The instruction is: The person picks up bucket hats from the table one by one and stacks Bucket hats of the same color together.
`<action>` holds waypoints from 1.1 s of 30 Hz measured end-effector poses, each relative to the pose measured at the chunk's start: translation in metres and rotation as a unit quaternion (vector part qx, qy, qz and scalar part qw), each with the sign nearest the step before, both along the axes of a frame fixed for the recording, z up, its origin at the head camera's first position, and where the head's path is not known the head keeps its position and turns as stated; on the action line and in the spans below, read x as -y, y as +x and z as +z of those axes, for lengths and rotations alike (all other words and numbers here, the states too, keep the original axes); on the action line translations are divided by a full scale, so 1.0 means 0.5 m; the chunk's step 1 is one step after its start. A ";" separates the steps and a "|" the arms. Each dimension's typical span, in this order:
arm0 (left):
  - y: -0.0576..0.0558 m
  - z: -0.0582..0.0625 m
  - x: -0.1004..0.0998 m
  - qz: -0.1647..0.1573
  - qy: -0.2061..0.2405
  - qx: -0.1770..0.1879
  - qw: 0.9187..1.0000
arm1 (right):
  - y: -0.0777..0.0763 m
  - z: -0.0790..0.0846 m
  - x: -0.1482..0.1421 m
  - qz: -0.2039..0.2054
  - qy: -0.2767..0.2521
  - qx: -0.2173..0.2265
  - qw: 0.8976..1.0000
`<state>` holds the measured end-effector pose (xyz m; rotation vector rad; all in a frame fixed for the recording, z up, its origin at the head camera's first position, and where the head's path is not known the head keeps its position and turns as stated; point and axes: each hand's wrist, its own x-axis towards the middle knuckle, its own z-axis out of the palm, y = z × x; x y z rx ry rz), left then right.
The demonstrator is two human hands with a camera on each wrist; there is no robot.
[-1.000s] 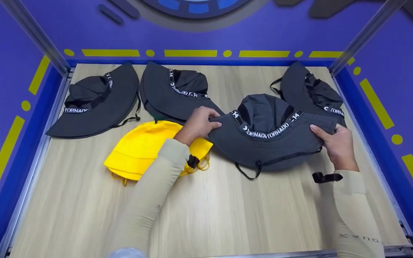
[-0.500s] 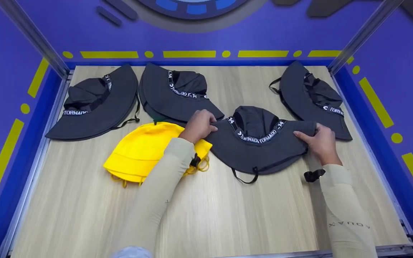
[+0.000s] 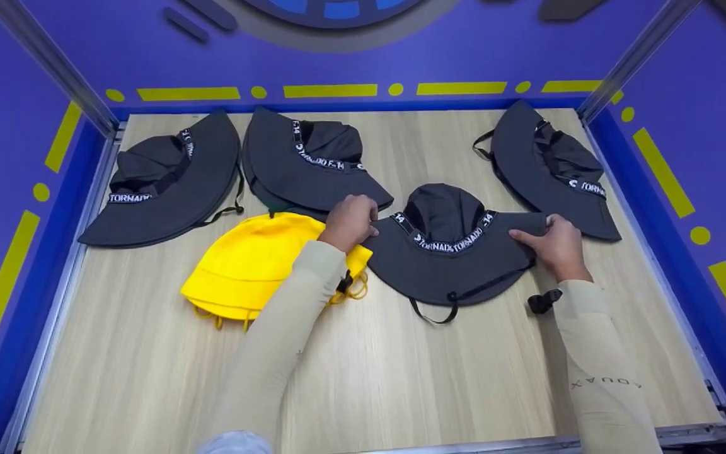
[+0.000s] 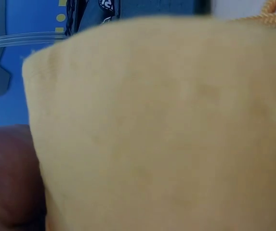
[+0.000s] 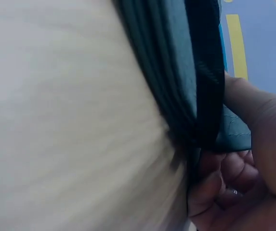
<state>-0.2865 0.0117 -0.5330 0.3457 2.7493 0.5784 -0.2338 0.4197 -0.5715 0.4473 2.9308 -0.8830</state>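
Observation:
A dark grey bucket hat (image 3: 457, 271), folded in half with its crown up and a TORNADO band showing, lies on the right-centre of the table in the head view. My left hand (image 3: 349, 222) pinches the left end of its brim, and my right hand (image 3: 558, 247) pinches the right end between thumb and fingers. A black chin strap loops below the brim. Beside my left forearm lies a yellow hat (image 3: 256, 265), partly hidden by the sleeve; its fabric fills most of the left wrist view. In the right wrist view, curled fingers hold the brim edge (image 5: 234, 137).
Similar folded grey hats lie at the back: one at the far left (image 3: 212, 170), one at centre-left (image 3: 281, 170) close to the yellow hat, one at the right (image 3: 520, 157). Blue panels (image 3: 363, 57) wall the wooden table (image 3: 413, 378) at the back and sides.
The held hat has come down and slightly left onto the table, its right end moving inward with my right hand. My left hand has barely moved. The other hats stay put.

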 end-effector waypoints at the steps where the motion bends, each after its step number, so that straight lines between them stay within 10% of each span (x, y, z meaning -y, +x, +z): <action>1: 0.000 0.000 0.000 -0.001 -0.005 -0.002 1.000 | 0.000 0.002 0.001 -0.002 -0.001 0.008 1.000; 20: 0.009 0.006 -0.023 0.017 -0.085 -0.006 0.996 | 0.007 0.022 0.023 -0.024 0.007 0.036 0.999; 27: 0.040 0.037 -0.055 -0.049 -0.102 -0.052 0.992 | 0.021 0.057 0.041 -0.004 0.005 -0.023 1.000; 33: 0.108 0.061 -0.120 -0.136 -0.027 -0.110 0.984 | 0.015 0.087 0.053 0.031 -0.006 -0.123 0.992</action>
